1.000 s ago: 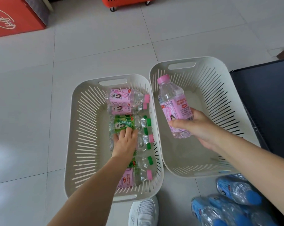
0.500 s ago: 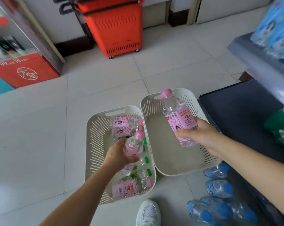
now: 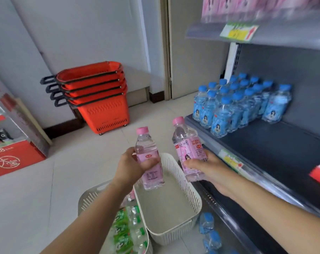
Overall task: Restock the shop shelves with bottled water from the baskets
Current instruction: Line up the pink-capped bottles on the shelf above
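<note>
Pink-labelled clear plastic, two bottles, one per hand.

Left fingers [image 3: 150, 164] are wrapped round the label band of the left bottle [image 3: 147, 153], thumb across the front. Right fingers [image 3: 192, 163] are wrapped round the right bottle [image 3: 187, 143], with the palm under its lower half. Left hand [image 3: 130, 168] and right hand [image 3: 210, 171] are each clenched on a bottle; neither has let go. Caps point up, and the right bottle leans slightly.

Position: both bottles are in the air above the empty white basket [image 3: 174, 233], the left one over its left rim and the right one over its right rim. Neither is on the dark shelf [image 3: 269, 143] to the basket's right. A block of blue-capped bottles [image 3: 238, 103] stands on that shelf, beyond the basket.

Handling (judgement): the bottles look full, so fairly heavy for their size. The thin wall will likely give if squeezed, and the film label may be slick. Grip mid-body on the label, firm without crushing, and set down base first.

Left of the basket, touching it, is a second basket [image 3: 87, 198] with green-labelled bottles [image 3: 121, 230]. Well beyond it is a stack of red shopping baskets [image 3: 100, 99].
</note>
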The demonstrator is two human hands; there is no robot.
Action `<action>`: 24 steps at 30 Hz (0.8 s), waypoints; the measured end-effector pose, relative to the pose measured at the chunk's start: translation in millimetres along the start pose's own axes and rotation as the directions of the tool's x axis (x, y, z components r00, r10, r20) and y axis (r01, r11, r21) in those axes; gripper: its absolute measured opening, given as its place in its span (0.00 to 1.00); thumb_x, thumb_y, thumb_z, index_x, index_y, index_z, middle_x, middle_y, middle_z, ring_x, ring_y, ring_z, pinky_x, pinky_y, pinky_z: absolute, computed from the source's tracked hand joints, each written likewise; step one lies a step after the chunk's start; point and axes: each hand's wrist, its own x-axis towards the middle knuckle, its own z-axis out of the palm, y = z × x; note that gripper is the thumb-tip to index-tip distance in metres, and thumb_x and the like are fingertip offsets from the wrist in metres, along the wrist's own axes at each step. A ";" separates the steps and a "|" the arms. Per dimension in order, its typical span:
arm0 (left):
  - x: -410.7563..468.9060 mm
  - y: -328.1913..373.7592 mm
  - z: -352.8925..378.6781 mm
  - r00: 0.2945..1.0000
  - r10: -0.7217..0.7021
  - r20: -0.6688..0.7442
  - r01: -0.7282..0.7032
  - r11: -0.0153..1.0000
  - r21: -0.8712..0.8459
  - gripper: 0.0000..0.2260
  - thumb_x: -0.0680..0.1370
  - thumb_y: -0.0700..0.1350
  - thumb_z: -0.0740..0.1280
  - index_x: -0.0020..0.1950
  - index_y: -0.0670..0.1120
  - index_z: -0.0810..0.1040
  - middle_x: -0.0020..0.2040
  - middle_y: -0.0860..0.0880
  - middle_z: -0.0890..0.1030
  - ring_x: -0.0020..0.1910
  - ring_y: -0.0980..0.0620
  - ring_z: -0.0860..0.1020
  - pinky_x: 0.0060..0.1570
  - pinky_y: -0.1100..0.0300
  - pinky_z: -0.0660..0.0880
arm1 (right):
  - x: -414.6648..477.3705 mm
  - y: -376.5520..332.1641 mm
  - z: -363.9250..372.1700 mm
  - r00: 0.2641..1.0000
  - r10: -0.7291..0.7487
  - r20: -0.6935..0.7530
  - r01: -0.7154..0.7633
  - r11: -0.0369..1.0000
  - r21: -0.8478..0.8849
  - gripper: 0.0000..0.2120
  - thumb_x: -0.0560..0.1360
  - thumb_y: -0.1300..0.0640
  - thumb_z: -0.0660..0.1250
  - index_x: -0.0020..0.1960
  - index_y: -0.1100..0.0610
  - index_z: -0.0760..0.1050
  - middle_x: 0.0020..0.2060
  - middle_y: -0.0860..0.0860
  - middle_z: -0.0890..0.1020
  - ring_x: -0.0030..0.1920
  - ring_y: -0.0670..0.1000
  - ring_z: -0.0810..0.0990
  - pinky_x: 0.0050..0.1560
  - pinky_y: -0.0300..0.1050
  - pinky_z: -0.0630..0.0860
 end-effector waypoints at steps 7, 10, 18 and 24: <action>-24.0 109.0 17.6 0.987 0.144 0.071 -0.133 0.980 -0.148 0.21 0.65 0.43 0.77 0.54 0.44 0.74 0.45 0.43 0.82 0.40 0.46 0.83 0.33 0.55 0.79 | -56.3 -80.0 -36.3 0.968 -0.184 -0.170 0.192 0.981 0.031 0.22 0.64 0.57 0.76 0.56 0.52 0.74 0.49 0.52 0.83 0.50 0.51 0.83 0.55 0.53 0.78; -30.0 156.8 27.5 0.972 0.224 0.076 -0.207 0.961 -0.184 0.23 0.64 0.44 0.78 0.56 0.42 0.75 0.46 0.42 0.83 0.42 0.44 0.83 0.39 0.48 0.81 | -76.6 -117.8 -53.2 0.933 -0.276 -0.233 0.288 0.958 0.018 0.17 0.67 0.59 0.74 0.54 0.51 0.74 0.48 0.51 0.83 0.48 0.51 0.83 0.50 0.49 0.80; -45.1 281.6 60.0 0.907 0.416 0.063 -0.377 0.869 -0.319 0.24 0.64 0.43 0.78 0.57 0.42 0.75 0.47 0.43 0.83 0.42 0.47 0.83 0.35 0.55 0.80 | -116.2 -218.5 -97.4 0.761 -0.469 -0.448 0.497 0.866 -0.063 0.13 0.68 0.53 0.73 0.50 0.46 0.75 0.48 0.48 0.83 0.50 0.51 0.82 0.56 0.51 0.77; -40.3 365.7 94.1 0.838 0.543 0.050 -0.495 0.797 -0.347 0.28 0.63 0.44 0.79 0.59 0.42 0.72 0.48 0.46 0.82 0.44 0.48 0.82 0.44 0.51 0.80 | -126.4 -288.6 -143.3 0.627 -0.513 -0.586 0.568 0.816 -0.106 0.15 0.69 0.52 0.71 0.55 0.50 0.75 0.50 0.49 0.83 0.51 0.49 0.81 0.52 0.46 0.76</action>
